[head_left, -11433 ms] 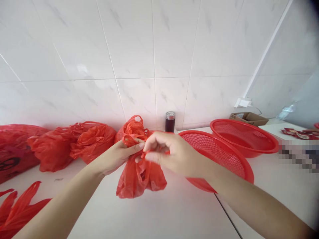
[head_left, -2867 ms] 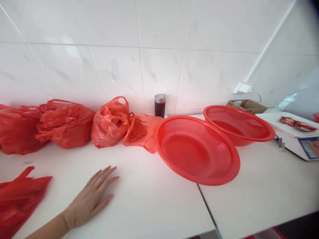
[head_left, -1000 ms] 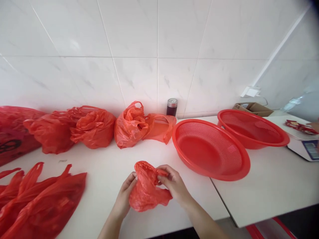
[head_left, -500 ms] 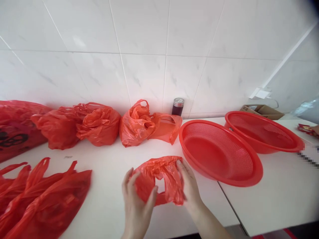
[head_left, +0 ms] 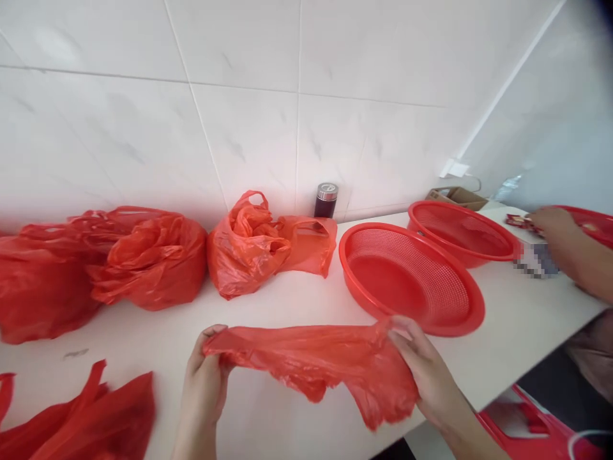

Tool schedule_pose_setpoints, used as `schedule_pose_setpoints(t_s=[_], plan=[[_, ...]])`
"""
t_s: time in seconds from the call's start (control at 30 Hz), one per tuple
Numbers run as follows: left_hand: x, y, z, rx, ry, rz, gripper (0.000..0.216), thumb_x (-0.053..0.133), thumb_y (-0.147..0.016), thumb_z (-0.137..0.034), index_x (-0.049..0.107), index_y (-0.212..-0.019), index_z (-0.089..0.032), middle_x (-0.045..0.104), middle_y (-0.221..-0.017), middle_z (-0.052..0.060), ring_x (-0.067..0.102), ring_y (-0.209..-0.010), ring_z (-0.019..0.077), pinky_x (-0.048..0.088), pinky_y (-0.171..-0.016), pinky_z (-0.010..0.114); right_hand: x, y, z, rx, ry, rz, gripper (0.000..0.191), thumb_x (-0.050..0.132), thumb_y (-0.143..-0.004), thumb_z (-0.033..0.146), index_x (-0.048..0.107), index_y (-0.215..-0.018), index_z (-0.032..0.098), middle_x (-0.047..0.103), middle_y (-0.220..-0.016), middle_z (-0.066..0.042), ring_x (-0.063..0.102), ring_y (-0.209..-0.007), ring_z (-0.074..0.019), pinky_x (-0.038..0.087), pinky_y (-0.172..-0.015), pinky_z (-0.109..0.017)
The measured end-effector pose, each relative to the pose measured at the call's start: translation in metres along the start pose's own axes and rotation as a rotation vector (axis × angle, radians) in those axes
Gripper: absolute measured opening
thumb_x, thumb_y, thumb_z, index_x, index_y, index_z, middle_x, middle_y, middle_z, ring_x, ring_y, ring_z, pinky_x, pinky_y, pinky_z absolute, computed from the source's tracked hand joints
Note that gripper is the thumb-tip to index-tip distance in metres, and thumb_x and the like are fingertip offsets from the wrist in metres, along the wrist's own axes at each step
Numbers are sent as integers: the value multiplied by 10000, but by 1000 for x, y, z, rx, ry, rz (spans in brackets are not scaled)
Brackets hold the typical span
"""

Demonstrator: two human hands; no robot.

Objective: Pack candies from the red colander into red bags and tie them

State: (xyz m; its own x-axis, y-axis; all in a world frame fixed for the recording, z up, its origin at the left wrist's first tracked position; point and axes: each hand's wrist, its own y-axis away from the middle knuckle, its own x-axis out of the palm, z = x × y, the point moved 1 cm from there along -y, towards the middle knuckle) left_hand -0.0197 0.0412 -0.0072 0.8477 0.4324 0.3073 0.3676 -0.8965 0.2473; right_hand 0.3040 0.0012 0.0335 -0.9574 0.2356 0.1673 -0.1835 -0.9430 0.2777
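A thin red plastic bag (head_left: 311,361) is stretched wide between my two hands, just above the white counter (head_left: 297,300). My left hand (head_left: 205,380) is closed on the bag's left end. At the bag's right end my right hand (head_left: 424,374) grips the other side, close to the rim of a red perforated basket (head_left: 412,281).
Several filled red bags (head_left: 253,246) lie along the tiled wall, with a dark flask (head_left: 325,200) behind them. A second red basket (head_left: 462,233) sits further right. Flat red bags (head_left: 96,421) lie at the front left. Another person's hand (head_left: 558,233) works at the far right.
The crumpled bag has been pulled open and stretched sideways as my hands moved apart. The view has swung right, and another person's hand has come into sight.
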Motion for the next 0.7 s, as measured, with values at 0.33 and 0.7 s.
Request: schedule_pose_setpoints(t_s=[0.33, 0.7], plan=[[66, 55, 6, -69, 33, 455, 230, 700, -727, -325, 511, -776, -202, 568, -683, -31, 500, -595, 102, 435, -542, 207, 34, 68, 8, -698, 665, 262, 189, 484, -920, 235, 595, -1072, 250, 641, -1029, -40, 613, -928, -152, 509, -819, -249], [16, 106, -16, -276, 56, 305, 286, 778, -674, -336, 594, -849, -204, 271, -546, -98, 247, -422, 29, 251, -405, 132, -2, -9, -18, -595, 1388, 599, 591, 622, -766, 169, 521, -1345, 228, 618, -1219, -103, 556, -1125, -290, 432, -961, -436]])
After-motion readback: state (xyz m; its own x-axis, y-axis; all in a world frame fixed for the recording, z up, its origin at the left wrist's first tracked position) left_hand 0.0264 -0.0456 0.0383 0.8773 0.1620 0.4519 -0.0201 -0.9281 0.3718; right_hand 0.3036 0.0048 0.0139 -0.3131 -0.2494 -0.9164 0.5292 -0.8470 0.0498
